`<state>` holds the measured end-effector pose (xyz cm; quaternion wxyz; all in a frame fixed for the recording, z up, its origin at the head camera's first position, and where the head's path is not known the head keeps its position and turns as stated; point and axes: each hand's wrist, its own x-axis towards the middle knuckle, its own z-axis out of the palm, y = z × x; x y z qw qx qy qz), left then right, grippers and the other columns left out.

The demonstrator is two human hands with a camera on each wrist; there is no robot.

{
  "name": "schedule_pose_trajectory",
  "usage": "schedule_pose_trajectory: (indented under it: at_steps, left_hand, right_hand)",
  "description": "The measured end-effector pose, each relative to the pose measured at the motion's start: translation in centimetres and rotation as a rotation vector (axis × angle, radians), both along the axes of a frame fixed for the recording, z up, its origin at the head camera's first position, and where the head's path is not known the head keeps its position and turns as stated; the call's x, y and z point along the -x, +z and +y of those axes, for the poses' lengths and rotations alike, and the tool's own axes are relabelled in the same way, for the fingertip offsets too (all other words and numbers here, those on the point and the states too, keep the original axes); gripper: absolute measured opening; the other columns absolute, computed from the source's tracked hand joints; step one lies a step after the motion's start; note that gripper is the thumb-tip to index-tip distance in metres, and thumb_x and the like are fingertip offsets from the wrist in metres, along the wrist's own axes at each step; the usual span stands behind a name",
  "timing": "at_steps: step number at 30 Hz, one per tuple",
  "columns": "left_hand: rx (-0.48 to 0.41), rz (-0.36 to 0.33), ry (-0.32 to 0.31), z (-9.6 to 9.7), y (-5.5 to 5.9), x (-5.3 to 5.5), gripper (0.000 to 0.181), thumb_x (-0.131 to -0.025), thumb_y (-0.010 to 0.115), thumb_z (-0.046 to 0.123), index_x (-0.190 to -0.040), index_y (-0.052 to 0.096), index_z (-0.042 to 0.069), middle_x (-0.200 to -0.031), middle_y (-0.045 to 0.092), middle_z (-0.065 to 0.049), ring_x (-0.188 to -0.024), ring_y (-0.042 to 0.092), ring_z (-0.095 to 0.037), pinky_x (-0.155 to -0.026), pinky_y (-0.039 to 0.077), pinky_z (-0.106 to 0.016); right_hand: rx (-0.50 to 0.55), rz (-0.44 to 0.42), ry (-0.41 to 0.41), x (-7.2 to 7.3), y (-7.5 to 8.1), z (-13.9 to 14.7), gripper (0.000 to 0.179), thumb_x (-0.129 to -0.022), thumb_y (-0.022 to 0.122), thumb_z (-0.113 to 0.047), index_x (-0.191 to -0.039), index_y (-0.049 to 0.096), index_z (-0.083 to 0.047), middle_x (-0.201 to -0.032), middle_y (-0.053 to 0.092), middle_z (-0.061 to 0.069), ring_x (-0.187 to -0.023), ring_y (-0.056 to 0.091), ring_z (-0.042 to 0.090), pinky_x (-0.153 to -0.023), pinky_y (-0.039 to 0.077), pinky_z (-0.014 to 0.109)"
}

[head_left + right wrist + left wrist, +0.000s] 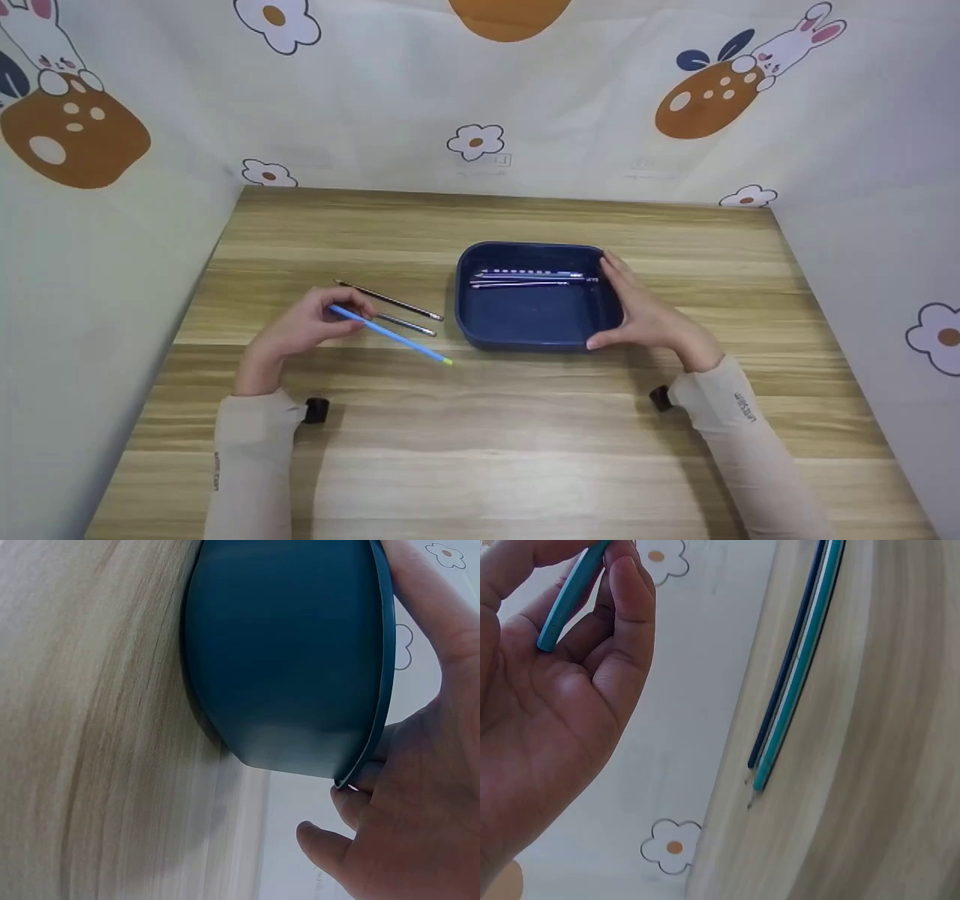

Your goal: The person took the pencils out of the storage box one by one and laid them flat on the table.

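Note:
My left hand [319, 322] pinches a light-blue pencil [409, 344] with a yellow-green end, held slantwise above the table. In the left wrist view the thumb and fingers close round this pencil [568, 604], and its near end points into the palm. Below lie two more pencils, a dark one [397, 302] and a teal-grey one [405, 324], partly behind the hand. My right hand [652, 311] spans the right end of a dark-blue plastic box [469, 341], thumb at the front corner and fingers at the back one. The right wrist view has the fingers at the box's rim [386, 652].
Several pencils [532, 279] lie side by side inside the box, near its back wall. The wood-grain table [480, 435] is bounded at the back and sides by pale sheets [375, 97] printed with flowers and rabbits.

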<state>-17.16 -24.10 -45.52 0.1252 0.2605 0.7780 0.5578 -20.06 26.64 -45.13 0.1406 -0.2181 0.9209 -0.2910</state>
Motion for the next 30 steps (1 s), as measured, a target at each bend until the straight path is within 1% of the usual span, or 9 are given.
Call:
schedule_pose_trajectory:
  at_steps: [3, 7, 10, 14, 17, 19, 22, 26, 30]
  left_hand:
    - [0.010, -0.012, 0.050, -0.9, -0.3, -0.2, 0.016, -0.091, 0.062, -0.005, -0.105, 0.065, -0.012, -0.101, 0.070, 0.003, -0.088, 0.061, -0.002, -0.078, 0.052, -0.014]
    - [0.036, -0.046, 0.109, -2.0, -0.8, -0.6, 0.018, -0.093, 0.061, -0.003, -0.108, 0.065, -0.012, -0.101, 0.070, 0.004, -0.088, 0.061, -0.003, -0.077, 0.052, -0.014]
    - [0.061, -0.073, 0.145, -2.7, -1.2, -0.8, 0.020, -0.094, 0.059, -0.003, -0.111, 0.064, -0.012, -0.103, 0.070, 0.000, -0.090, 0.061, -0.005, -0.078, 0.052, -0.015]
    - [0.090, -0.113, 0.170, -3.3, -1.6, -0.9, 0.021, -0.094, 0.058, -0.003, -0.112, 0.063, -0.012, -0.106, 0.068, -0.011, -0.091, 0.061, -0.005, -0.078, 0.054, -0.017]
    - [0.129, -0.131, 0.165, -3.6, -2.0, -0.8, 0.020, -0.093, 0.060, -0.002, -0.111, 0.064, -0.010, -0.107, 0.066, -0.018, -0.090, 0.060, -0.003, -0.077, 0.054, -0.018]
    - [0.165, -0.132, 0.159, -3.6, -2.1, -0.7, 0.019, -0.092, 0.061, -0.002, -0.110, 0.065, -0.009, -0.109, 0.066, -0.021, -0.090, 0.060, -0.003, -0.077, 0.053, -0.017]
    - [0.234, -0.103, 0.153, -3.5, -2.3, -0.6, 0.019, -0.090, 0.062, -0.003, -0.108, 0.067, -0.007, -0.108, 0.067, -0.023, -0.090, 0.060, -0.007, -0.078, 0.051, -0.017]
    - [0.323, -0.050, 0.155, -3.3, -2.4, -0.4, 0.019, -0.088, 0.063, -0.005, -0.106, 0.068, -0.005, -0.103, 0.068, -0.021, -0.092, 0.060, -0.017, -0.080, 0.049, -0.020]
    - [0.402, -0.030, 0.174, -3.0, -2.5, -0.1, 0.018, -0.088, 0.063, -0.006, -0.104, 0.069, -0.002, -0.099, 0.069, -0.017, -0.092, 0.059, -0.021, -0.079, 0.048, -0.021]
  right_hand:
    - [0.001, 0.003, -0.003, 0.0, 0.0, 0.1, 0.134, -0.066, 0.090, -0.047, -0.157, 0.007, 0.003, -0.168, -0.006, 0.016, -0.155, -0.003, 0.038, -0.124, 0.007, 0.058]
    - [0.009, 0.001, -0.001, -0.1, 0.0, 0.0, 0.134, -0.065, 0.090, -0.047, -0.157, 0.007, 0.004, -0.168, -0.006, 0.017, -0.155, -0.003, 0.039, -0.124, 0.007, 0.058]
    - [0.009, -0.005, -0.008, -0.1, 0.1, 0.0, 0.135, -0.064, 0.091, -0.047, -0.158, 0.006, 0.003, -0.168, -0.007, 0.015, -0.155, -0.003, 0.037, -0.124, 0.008, 0.057]
    - [0.007, -0.009, -0.011, -0.1, 0.1, 0.0, 0.136, -0.064, 0.091, -0.047, -0.158, 0.006, 0.001, -0.168, -0.007, 0.013, -0.156, -0.003, 0.035, -0.125, 0.008, 0.055]
    - [0.022, -0.002, -0.003, -0.1, 0.0, 0.0, 0.135, -0.065, 0.091, -0.046, -0.158, 0.006, 0.003, -0.168, -0.006, 0.016, -0.155, -0.003, 0.037, -0.124, 0.008, 0.057]
    - [0.034, -0.001, -0.002, -0.1, -0.1, 0.0, 0.134, -0.065, 0.091, -0.044, -0.158, 0.006, 0.003, -0.168, -0.005, 0.017, -0.155, -0.004, 0.038, -0.124, 0.008, 0.057]
    - [0.038, -0.003, -0.003, -0.1, -0.1, 0.0, 0.134, -0.066, 0.091, -0.044, -0.158, 0.006, 0.003, -0.168, -0.005, 0.016, -0.155, -0.004, 0.037, -0.124, 0.008, 0.057]
    - [0.030, -0.013, -0.005, -0.2, -0.1, 0.0, 0.135, -0.065, 0.091, -0.045, -0.158, 0.005, 0.002, -0.168, -0.007, 0.014, -0.155, -0.005, 0.036, -0.124, 0.008, 0.057]
    - [0.025, -0.016, -0.008, -0.2, 0.0, 0.0, 0.136, -0.064, 0.091, -0.045, -0.158, 0.004, 0.001, -0.168, -0.007, 0.014, -0.156, -0.005, 0.035, -0.125, 0.008, 0.056]
